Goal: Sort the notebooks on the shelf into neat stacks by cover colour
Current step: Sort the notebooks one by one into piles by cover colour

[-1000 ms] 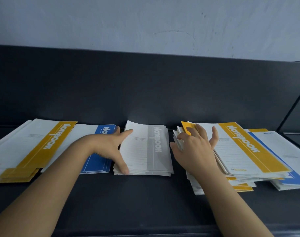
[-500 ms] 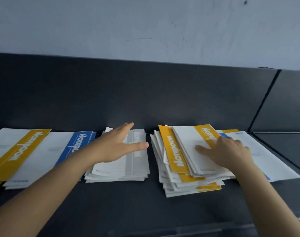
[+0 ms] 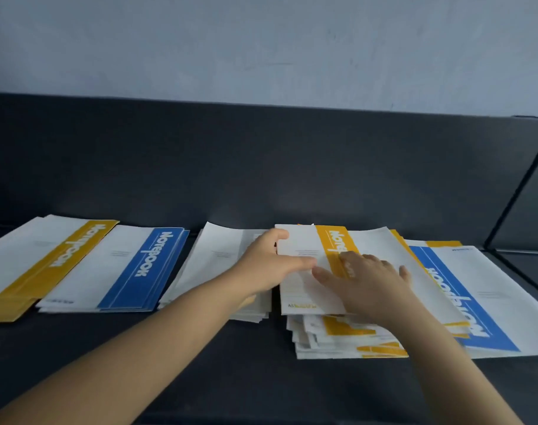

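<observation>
Your left hand point(image 3: 269, 265) pinches the left edge of the yellow notebook point(image 3: 333, 240), centre-right; your right hand point(image 3: 369, 280) lies flat on it.

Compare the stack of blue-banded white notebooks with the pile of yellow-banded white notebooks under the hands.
The blue-banded stack lies nearly squared; the yellow-banded pile is fanned, corners sticking out. The blue-banded stack is untouched; on the yellow-banded pile the left hand grips the top notebook by its edge and the right hand rests flat. Both have white covers with a coloured band reading Notebook.
</observation>
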### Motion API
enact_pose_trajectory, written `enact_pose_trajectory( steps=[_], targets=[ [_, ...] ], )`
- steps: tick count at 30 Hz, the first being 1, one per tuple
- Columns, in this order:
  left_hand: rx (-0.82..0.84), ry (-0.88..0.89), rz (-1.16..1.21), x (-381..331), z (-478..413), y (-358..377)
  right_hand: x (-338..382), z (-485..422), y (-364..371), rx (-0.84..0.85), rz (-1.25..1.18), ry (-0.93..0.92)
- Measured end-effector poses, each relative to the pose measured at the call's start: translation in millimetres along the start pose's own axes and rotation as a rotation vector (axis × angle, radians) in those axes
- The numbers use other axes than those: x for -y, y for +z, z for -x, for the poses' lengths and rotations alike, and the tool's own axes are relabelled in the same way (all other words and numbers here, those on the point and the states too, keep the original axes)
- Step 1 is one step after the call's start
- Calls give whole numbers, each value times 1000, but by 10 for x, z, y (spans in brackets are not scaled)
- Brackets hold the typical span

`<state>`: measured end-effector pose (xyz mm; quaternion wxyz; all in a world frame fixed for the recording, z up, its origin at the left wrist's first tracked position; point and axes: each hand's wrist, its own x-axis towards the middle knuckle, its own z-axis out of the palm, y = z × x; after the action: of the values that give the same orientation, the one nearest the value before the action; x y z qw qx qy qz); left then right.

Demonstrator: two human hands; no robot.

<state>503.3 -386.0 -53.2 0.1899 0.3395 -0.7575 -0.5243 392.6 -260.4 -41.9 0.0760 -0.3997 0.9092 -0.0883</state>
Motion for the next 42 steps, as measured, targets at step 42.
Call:
enact_pose_trajectory(
  steps=[42],
  targets=[
    [-119,-63,-949,934,485,-3239,3026,110,475,5,-481,-438]
  ],
)
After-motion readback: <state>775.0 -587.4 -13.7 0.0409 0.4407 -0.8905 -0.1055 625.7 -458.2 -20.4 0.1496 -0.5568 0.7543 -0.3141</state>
